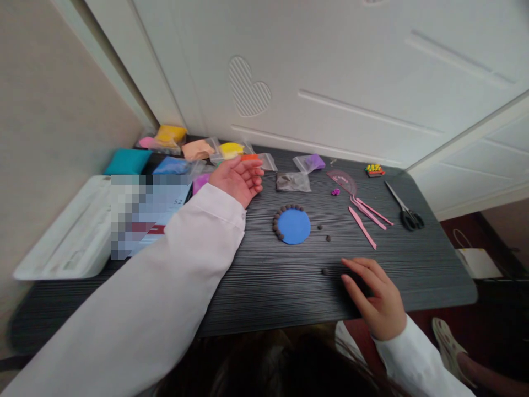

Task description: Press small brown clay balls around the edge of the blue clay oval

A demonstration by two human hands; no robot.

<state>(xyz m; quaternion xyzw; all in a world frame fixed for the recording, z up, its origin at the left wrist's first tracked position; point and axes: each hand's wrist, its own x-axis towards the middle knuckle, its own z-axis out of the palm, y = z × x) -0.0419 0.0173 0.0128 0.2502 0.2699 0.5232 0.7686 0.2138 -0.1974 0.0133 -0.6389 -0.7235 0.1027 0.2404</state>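
Observation:
A flat blue clay disc lies mid-table, with several small dark brown clay balls lined along its left and upper rim. My left hand is raised above the back left of the disc, palm turned sideways, fingers loosely bent and holding nothing. Near the front edge, my right hand hovers with thumb and fingers apart and nothing visible between them. Just left of its fingertips is a loose dark clay piece. Two more pieces sit right of the disc. Behind it lies a clear bag with dark clay.
Bagged coloured clay, including a yellow pack, lines the back left. A tablet and a white case lie left. Rightward are pink modelling tools, a pink protractor and scissors. A white panelled door stands behind.

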